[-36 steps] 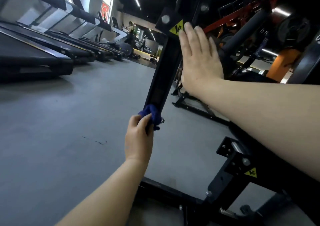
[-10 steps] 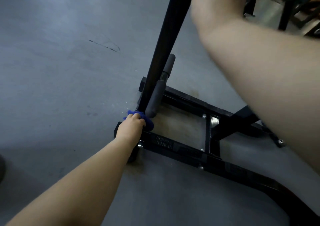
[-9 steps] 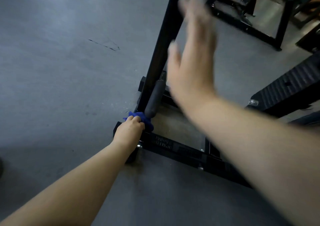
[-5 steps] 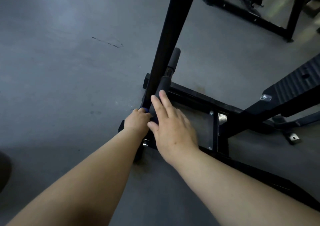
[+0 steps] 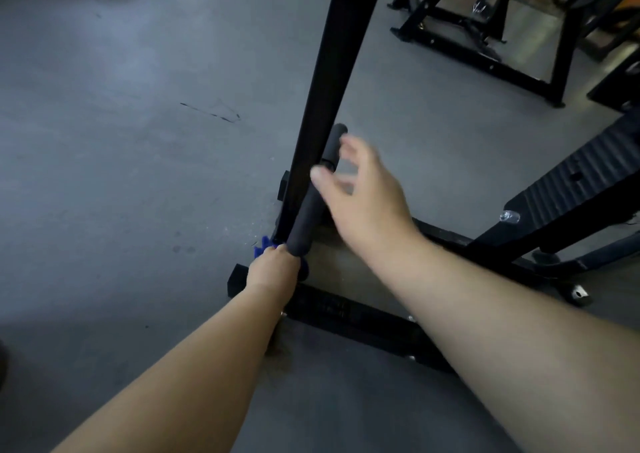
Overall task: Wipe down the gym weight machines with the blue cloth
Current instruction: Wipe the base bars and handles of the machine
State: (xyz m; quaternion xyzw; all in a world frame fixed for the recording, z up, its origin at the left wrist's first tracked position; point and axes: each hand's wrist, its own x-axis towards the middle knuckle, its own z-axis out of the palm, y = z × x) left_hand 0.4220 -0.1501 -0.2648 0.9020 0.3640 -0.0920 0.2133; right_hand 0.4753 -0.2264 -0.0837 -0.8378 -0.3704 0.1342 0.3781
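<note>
Head view, looking down at a grey gym floor (image 5: 104, 175). A blue cloth (image 5: 260, 245) is gripped by the left hand (image 5: 273, 270) at the foot of a black upright post (image 5: 329, 81) of a weight machine, where the post meets the base frame (image 5: 363, 317). The right hand (image 5: 363, 203), blurred, is seen with fingers loosely spread and nothing held, just beside a padded roller (image 5: 308, 217). A ribbed black footplate (image 5: 588, 175) is seen at right.

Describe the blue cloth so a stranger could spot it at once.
Follow the tall black post down to where it meets the floor frame. There the left hand grips the blue cloth, just below the grey foam roller. It is the only bright blue thing among black metal.
</note>
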